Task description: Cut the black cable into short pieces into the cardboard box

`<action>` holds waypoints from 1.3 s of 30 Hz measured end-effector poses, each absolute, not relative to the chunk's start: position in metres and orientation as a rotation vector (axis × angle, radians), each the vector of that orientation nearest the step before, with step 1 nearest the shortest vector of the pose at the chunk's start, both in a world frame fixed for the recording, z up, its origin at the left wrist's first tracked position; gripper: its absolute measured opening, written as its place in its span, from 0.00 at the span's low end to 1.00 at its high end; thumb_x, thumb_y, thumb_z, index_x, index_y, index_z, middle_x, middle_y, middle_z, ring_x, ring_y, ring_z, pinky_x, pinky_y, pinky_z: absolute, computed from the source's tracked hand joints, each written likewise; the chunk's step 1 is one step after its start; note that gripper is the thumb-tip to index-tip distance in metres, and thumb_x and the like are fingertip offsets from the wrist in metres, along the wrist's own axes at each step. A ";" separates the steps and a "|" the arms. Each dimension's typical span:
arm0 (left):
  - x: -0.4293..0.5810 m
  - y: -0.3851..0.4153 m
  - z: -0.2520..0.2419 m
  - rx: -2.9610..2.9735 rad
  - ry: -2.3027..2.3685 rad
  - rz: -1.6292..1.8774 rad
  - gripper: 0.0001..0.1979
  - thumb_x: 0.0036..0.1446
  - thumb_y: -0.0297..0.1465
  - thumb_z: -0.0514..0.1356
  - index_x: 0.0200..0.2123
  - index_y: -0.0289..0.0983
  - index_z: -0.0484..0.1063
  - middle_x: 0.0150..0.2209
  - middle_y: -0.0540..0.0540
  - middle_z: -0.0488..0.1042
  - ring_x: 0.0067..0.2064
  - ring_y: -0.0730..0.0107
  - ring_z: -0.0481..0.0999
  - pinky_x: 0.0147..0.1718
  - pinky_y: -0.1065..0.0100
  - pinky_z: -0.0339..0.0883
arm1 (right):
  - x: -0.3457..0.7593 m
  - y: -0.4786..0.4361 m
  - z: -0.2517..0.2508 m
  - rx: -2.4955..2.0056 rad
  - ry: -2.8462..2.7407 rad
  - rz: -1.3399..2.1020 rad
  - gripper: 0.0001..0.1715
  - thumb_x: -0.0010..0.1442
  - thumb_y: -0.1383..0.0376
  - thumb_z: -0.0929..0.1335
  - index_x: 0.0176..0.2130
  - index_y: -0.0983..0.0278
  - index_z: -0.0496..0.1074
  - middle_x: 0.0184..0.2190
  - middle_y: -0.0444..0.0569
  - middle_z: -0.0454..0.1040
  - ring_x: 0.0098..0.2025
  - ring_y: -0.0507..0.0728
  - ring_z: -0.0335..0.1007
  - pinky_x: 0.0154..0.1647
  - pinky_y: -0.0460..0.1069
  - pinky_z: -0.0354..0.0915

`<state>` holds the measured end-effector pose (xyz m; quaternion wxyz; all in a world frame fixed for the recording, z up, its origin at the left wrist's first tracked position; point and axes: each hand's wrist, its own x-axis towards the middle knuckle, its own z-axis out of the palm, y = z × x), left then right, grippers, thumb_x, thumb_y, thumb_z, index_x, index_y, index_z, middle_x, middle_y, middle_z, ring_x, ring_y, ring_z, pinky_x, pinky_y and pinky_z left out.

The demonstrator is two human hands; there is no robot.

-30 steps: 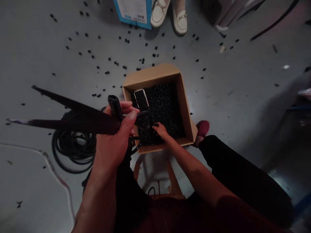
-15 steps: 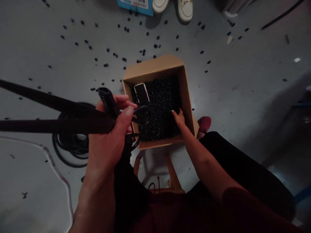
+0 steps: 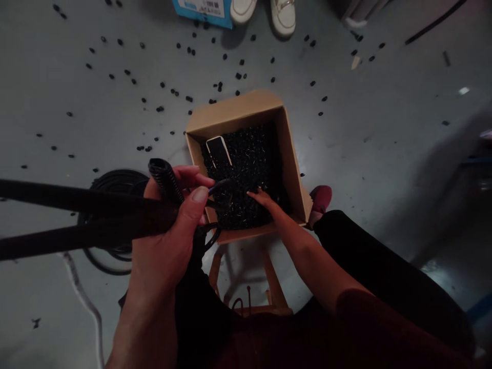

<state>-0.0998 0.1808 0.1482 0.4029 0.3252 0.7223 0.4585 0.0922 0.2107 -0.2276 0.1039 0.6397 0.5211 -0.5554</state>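
My left hand (image 3: 172,210) is closed round several black tubes (image 3: 96,218), whose long ends run off to the left edge; a ribbed black piece (image 3: 166,179) sticks up from the grip. Loops of black tube hang between it and the cardboard box (image 3: 234,111). The box holds a mass of small black pieces (image 3: 249,154), with a phone (image 3: 219,152) lying on them at the back left. Down in the box, my right hand (image 3: 262,199) reaches among the pieces; its fingertips are dark and partly sunk, so what they hold is unclear.
Small black pieces lie scattered over the floor (image 3: 346,154). A coil of black tube (image 3: 115,179) and a white cable (image 3: 86,300) are at left. Wooden stool legs (image 3: 274,277) stand below the box. White shoes (image 3: 283,18) and a blue box (image 3: 203,13) are at the top.
My right hand has moved left and slightly down across the black pieces. The tube ends at left have swung lower. The whole view has shifted a little.
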 end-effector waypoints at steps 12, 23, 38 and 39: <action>-0.100 0.182 0.148 0.867 1.819 1.164 0.10 0.56 0.37 0.63 0.43 0.51 0.73 0.41 0.48 0.75 0.30 0.69 0.72 0.22 0.65 0.70 | 0.046 0.192 -0.168 1.685 1.220 -2.348 0.40 0.58 0.48 0.67 0.65 0.54 0.57 0.64 0.51 0.62 0.57 0.61 0.66 0.43 0.56 0.73; -0.101 0.178 0.143 0.834 1.882 1.173 0.12 0.57 0.33 0.64 0.45 0.44 0.73 0.40 0.51 0.75 0.26 0.81 0.68 0.24 0.74 0.67 | 0.071 0.359 -0.206 1.722 2.363 -0.990 0.37 0.62 0.51 0.65 0.65 0.62 0.58 0.67 0.59 0.52 0.66 0.72 0.47 0.60 0.70 0.56; -0.101 0.177 0.144 0.829 1.900 1.167 0.12 0.57 0.33 0.64 0.46 0.44 0.73 0.40 0.51 0.75 0.29 0.80 0.70 0.25 0.77 0.67 | 0.103 0.301 -0.248 1.454 1.766 -1.002 0.45 0.61 0.41 0.60 0.65 0.69 0.58 0.60 0.67 0.63 0.60 0.71 0.63 0.57 0.59 0.60; -0.101 0.177 0.144 0.831 1.897 1.169 0.12 0.57 0.33 0.64 0.46 0.44 0.73 0.40 0.51 0.75 0.30 0.79 0.71 0.25 0.77 0.67 | 0.105 0.294 -0.249 1.464 1.751 -1.008 0.45 0.61 0.41 0.60 0.65 0.68 0.59 0.62 0.67 0.61 0.61 0.71 0.62 0.58 0.59 0.60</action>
